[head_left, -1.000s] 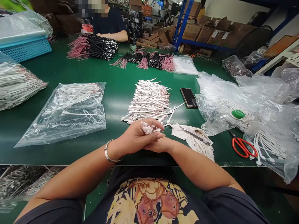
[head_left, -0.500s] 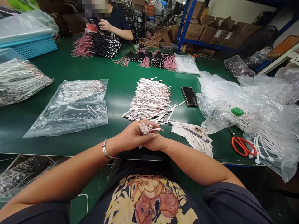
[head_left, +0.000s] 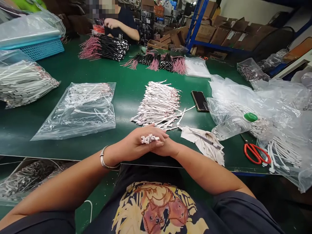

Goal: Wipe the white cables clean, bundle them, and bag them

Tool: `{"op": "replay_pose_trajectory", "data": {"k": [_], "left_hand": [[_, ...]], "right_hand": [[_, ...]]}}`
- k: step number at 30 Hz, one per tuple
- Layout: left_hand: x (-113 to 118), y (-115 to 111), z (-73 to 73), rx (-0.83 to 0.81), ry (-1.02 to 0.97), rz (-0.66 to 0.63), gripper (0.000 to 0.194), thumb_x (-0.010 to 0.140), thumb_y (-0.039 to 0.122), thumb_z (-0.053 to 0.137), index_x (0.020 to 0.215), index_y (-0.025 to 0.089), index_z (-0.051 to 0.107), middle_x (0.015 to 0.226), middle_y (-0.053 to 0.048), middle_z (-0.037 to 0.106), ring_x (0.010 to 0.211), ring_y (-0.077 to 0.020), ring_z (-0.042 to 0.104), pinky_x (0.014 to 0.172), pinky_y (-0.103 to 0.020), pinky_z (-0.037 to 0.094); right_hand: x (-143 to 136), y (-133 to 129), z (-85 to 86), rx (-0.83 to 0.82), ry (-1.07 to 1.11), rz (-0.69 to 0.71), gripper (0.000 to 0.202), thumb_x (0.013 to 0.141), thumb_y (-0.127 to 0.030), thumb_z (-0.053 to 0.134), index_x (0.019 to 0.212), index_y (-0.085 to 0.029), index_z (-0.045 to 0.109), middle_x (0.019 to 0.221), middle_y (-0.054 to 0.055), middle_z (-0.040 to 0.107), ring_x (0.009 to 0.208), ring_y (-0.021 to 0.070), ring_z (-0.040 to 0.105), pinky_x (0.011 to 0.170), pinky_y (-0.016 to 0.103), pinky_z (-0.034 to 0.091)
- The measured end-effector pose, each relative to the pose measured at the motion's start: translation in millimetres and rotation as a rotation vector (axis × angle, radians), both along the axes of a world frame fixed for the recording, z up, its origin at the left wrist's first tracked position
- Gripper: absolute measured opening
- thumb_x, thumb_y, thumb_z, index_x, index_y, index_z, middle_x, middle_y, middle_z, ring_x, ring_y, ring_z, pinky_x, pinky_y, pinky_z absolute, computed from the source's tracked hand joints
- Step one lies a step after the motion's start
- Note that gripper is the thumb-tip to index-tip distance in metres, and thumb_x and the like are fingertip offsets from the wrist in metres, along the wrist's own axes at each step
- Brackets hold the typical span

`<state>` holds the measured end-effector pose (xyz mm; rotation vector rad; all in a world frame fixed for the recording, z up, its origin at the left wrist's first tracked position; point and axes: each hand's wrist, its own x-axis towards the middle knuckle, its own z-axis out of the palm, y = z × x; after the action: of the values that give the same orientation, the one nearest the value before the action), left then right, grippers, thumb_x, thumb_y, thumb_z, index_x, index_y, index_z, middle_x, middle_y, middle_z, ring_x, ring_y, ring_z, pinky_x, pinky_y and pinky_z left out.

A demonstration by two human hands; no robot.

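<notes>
My left hand (head_left: 136, 141) is closed round a small bundle of white connector cables (head_left: 149, 139), whose white plug ends poke out between thumb and fingers. My right hand (head_left: 168, 148) meets it from the other side, pressed against the bundle, with its fingers mostly hidden behind the left. Just beyond both hands lies a large pile of white cables (head_left: 161, 102) on the green table (head_left: 126, 76). A few loose cables stick out at the pile's right side.
Left are a bag of cables (head_left: 95, 112) and a fuller bag (head_left: 26, 81). At right lie a phone (head_left: 200, 101), tweezers (head_left: 204, 138) on a cloth (head_left: 195, 144), a bottle (head_left: 231, 126), and red-handled scissors (head_left: 255, 153). A co-worker (head_left: 126, 26) sits across, behind black-and-pink cables (head_left: 114, 47).
The cable ends in my hands have drawn together into a tighter, more even cluster. My left hand now covers more of the bundle. The co-worker's hand has shifted.
</notes>
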<state>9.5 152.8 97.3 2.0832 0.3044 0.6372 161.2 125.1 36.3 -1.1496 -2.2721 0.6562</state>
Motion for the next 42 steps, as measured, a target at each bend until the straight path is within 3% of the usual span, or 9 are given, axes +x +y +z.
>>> {"op": "replay_pose_trajectory", "data": {"k": [5, 9, 12, 15, 23, 28, 34, 38, 42], "left_hand": [[3.5, 4.3, 5.1, -0.197, 0.074, 0.047, 0.024, 0.089, 0.030, 0.050, 0.100, 0.022, 0.069, 0.108, -0.008, 0.068, 0.102, -0.0202, 0.061, 0.094, -0.036, 0.045], [13.3, 10.5, 25.8, -0.306, 0.078, 0.169, 0.029, 0.087, 0.040, 0.051, 0.096, 0.021, 0.072, 0.099, -0.006, 0.071, 0.097, -0.0212, 0.063, 0.089, -0.033, 0.049], [26.8, 17.9, 34.4, -0.632, 0.034, 0.192, 0.032, 0.085, 0.045, 0.054, 0.087, 0.018, 0.072, 0.093, -0.008, 0.071, 0.091, -0.0212, 0.066, 0.082, -0.033, 0.052], [43.4, 25.8, 26.3, -1.008, -0.106, 0.177, 0.024, 0.082, 0.038, 0.061, 0.082, 0.015, 0.068, 0.088, -0.007, 0.071, 0.085, -0.0183, 0.067, 0.080, -0.031, 0.053], [59.5, 28.3, -10.8, -1.296, -0.170, 0.191, 0.025, 0.075, 0.028, 0.071, 0.096, 0.015, 0.067, 0.097, -0.009, 0.071, 0.086, -0.0164, 0.067, 0.083, -0.028, 0.052], [49.9, 30.1, -7.5, -1.329, -0.226, 0.170, 0.036, 0.075, 0.028, 0.071, 0.109, 0.020, 0.063, 0.104, -0.009, 0.070, 0.093, -0.0200, 0.067, 0.090, -0.034, 0.049], [40.4, 43.4, -9.1, -1.152, -0.183, 0.324, 0.026, 0.080, 0.036, 0.060, 0.087, 0.013, 0.071, 0.085, -0.009, 0.072, 0.076, -0.0185, 0.066, 0.071, -0.028, 0.052], [36.5, 50.2, -5.5, -1.175, -0.219, 0.373, 0.027, 0.082, 0.034, 0.056, 0.083, 0.012, 0.071, 0.090, -0.010, 0.072, 0.081, -0.0195, 0.067, 0.076, -0.030, 0.053], [20.8, 69.4, 13.2, -1.125, -0.444, 0.608, 0.027, 0.089, 0.031, 0.048, 0.080, 0.014, 0.067, 0.088, -0.007, 0.072, 0.084, -0.0172, 0.068, 0.077, -0.028, 0.055]], "right_hand": [[-3.1, -0.2, 6.6, -0.271, 0.201, 0.017, 0.043, 0.075, -0.015, 0.061, 0.118, -0.013, 0.057, 0.129, 0.012, 0.054, 0.128, 0.0254, 0.042, 0.111, 0.044, 0.029], [-6.4, -7.0, 27.0, -0.730, 0.663, -0.033, 0.038, 0.073, -0.032, 0.067, 0.106, -0.012, 0.063, 0.111, 0.012, 0.064, 0.108, 0.0242, 0.059, 0.094, 0.041, 0.047], [-1.6, -11.0, 42.8, -1.117, 0.894, 0.093, 0.042, 0.069, -0.037, 0.072, 0.102, -0.013, 0.063, 0.105, 0.011, 0.066, 0.094, 0.0225, 0.065, 0.076, 0.035, 0.054], [9.5, -11.6, 44.8, -1.284, 0.969, 0.044, 0.042, 0.066, -0.034, 0.076, 0.100, -0.015, 0.062, 0.094, 0.008, 0.069, 0.086, 0.0204, 0.068, 0.066, 0.028, 0.054], [25.3, -14.7, 14.3, -1.431, 0.983, -0.083, 0.046, 0.057, -0.038, 0.081, 0.087, -0.010, 0.059, 0.069, 0.005, 0.068, 0.067, 0.0192, 0.069, 0.059, 0.028, 0.055], [23.7, -19.5, 14.2, -1.459, 0.954, -0.140, 0.043, 0.057, -0.041, 0.081, 0.079, -0.011, 0.059, 0.062, 0.001, 0.062, 0.058, 0.0136, 0.064, 0.058, 0.028, 0.054], [24.5, -23.4, 16.4, -1.403, 0.886, -0.114, 0.038, 0.059, -0.041, 0.079, 0.075, -0.012, 0.059, 0.057, -0.002, 0.056, 0.054, 0.0105, 0.055, 0.052, 0.028, 0.051], [26.8, -24.1, 16.7, -1.404, 0.850, -0.097, 0.038, 0.059, -0.038, 0.079, 0.081, -0.011, 0.062, 0.056, -0.001, 0.056, 0.055, 0.0110, 0.056, 0.053, 0.028, 0.051], [29.2, -24.9, 19.2, -1.428, 0.838, 0.011, 0.040, 0.061, -0.039, 0.079, 0.085, -0.010, 0.064, 0.057, 0.001, 0.060, 0.054, 0.0119, 0.059, 0.054, 0.027, 0.050]]}}
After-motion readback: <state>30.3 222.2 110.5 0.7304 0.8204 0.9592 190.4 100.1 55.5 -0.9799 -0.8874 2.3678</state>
